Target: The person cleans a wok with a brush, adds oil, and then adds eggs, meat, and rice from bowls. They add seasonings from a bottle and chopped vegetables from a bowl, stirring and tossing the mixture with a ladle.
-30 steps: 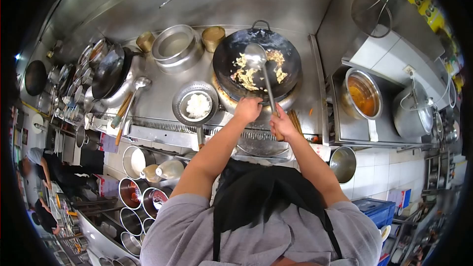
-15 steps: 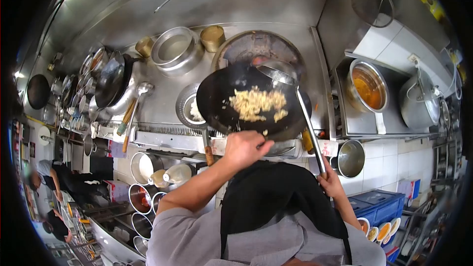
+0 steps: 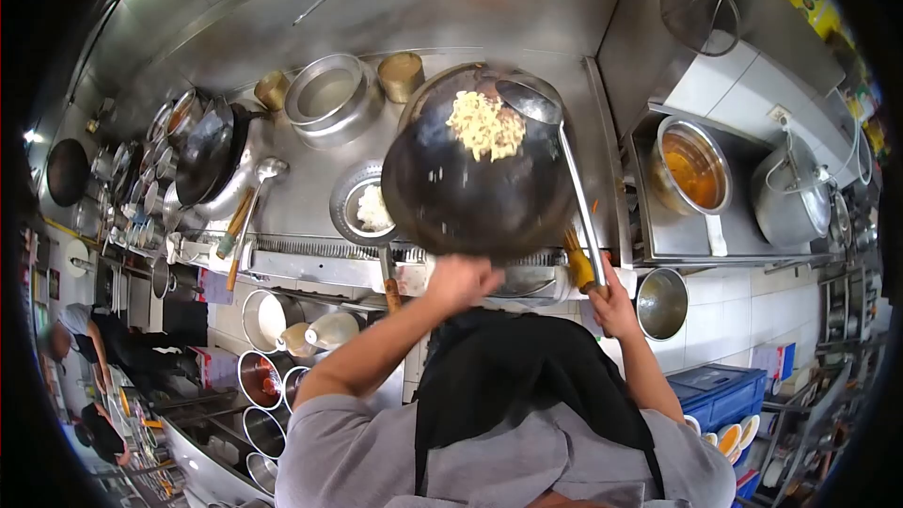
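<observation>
My left hand (image 3: pixel 461 282) is closed at the near rim of a dark wok (image 3: pixel 461 207), blurred by motion. The wok sits over the round burner at the back of the stove, partly hiding it. Pale yellow chopped food (image 3: pixel 487 125) is bunched toward the wok's far side. My right hand (image 3: pixel 611 306) grips the long handle of a ladle (image 3: pixel 581 193). The ladle's bowl rests near the far right rim, beside the food. A strainer (image 3: pixel 350 202) holding white rice-like food stands left of the wok.
A large metal pot (image 3: pixel 329 127) stands at the back left, and a second ladle (image 3: pixel 259 198) lies on the counter. At right are a pot of orange liquid (image 3: pixel 696 169) and a lidded pot (image 3: pixel 788 202). Stacked woks (image 3: pixel 202 155) fill the far left. Two people work farther left.
The food has slid from the wok's middle to its far side as the wok shifted and tilted. The ladle and my right hand moved slightly away from me.
</observation>
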A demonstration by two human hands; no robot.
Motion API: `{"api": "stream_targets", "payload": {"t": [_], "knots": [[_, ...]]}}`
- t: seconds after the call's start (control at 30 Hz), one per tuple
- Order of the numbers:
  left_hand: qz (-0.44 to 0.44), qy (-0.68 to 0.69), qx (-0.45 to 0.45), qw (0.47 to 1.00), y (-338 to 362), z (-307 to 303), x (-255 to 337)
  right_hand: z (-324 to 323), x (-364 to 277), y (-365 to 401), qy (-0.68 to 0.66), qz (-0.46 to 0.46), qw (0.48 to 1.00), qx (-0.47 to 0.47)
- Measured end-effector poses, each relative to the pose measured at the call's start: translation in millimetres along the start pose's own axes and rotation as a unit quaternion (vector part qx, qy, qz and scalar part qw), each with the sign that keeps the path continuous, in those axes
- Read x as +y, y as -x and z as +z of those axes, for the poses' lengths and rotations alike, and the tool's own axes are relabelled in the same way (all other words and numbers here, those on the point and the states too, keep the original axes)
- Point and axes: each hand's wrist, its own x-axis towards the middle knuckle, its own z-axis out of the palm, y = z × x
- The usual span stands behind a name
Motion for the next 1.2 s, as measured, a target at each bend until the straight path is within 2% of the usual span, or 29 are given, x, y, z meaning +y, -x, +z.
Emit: {"api": "stream_targets", "payload": {"t": [0.03,0.1,0.17,0.23,0.3,0.37,0.43,0.47,0.5,0.57,0.63,0.7,0.73,0.77,0.83,0.87,0.93,1.03,1.2], "knots": [[0.045,0.014,-0.016,0.999,21.5,-2.2,9.0,-5.0,6.2,8.6,-0.007,-0.013,1.0,-0.016],[0.063,-0.009,0.027,0.998,6.0,-21.3,19.7,-5.5,22.4,24.9,-0.04,-0.008,0.998,-0.05],[-0.053,-0.038,0.043,0.997,-47.4,-50.7,13.7,6.5,24.8,32.2,-0.046,0.031,0.998,-0.041],[-0.092,0.006,0.003,0.996,-83.0,-73.7,2.7,14.3,30.5,26.1,-0.07,0.029,0.994,-0.076],[-0.029,-0.007,0.038,0.999,-75.3,-65.9,14.1,21.3,12.6,23.5,-0.087,0.038,0.992,-0.084],[-0.083,0.028,0.056,0.995,-67.2,-57.7,24.7,25.3,6.6,17.0,-0.09,0.033,0.992,-0.086],[-0.122,0.008,0.061,0.991,-75.7,-32.9,6.3,34.4,4.5,6.4,-0.112,0.034,0.989,-0.087],[-0.177,0.015,-0.009,0.984,-83.2,-30.0,4.6,36.6,-1.2,-1.5,-0.127,0.029,0.988,-0.087],[-0.176,0.02,-0.002,0.984,-84.2,-11.5,-9.8,41.7,-17.5,-6.7,-0.125,0.036,0.987,-0.092],[-0.07,0.036,0.069,0.994,-86.9,33.0,-52.1,49.3,-27.1,-25.0,-0.163,0.039,0.982,-0.089],[-0.082,0.016,0.038,0.996,-74.3,29.1,-47.3,59.8,-40.8,-39.0,-0.141,0.041,0.986,-0.074],[-0.01,0.016,0.108,0.994,-56.9,38.8,-53.1,70.3,-54.7,-51.2,-0.203,0.05,0.976,-0.066],[-0.038,0.147,0.045,0.987,-43.6,39.5,-58.4,74.5,-57.7,-60.6,-0.216,0.062,0.973,-0.051],[-0.037,0.148,0.045,0.987,-28.4,44.0,-63.8,77.2,-62.4,-74.8,-0.216,0.061,0.973,-0.05],[-0.079,0.185,-0.055,0.978,5.1,56.4,-75.0,82.2,-70.1,-106.6,-0.222,0.123,0.967,-0.037],[-0.078,0.186,-0.057,0.978,19.8,57.4,-75.8,83.7,-68.5,-120.9,-0.223,0.124,0.966,-0.035],[-0.051,0.183,-0.074,0.979,37.7,55.9,-79.3,85.0,-67.7,-144.8,-0.128,0.089,0.986,-0.065],[-0.071,0.227,-0.053,0.97,54.9,42.2,-77.2,93.1,-77.6,-130.1,-0.145,0.042,0.986,-0.076],[-0.101,0.24,-0.034,0.965,61.2,26.3,-72.3,98.9,-82.5,-139.6,-0.207,0.073,0.972,-0.081]]}}
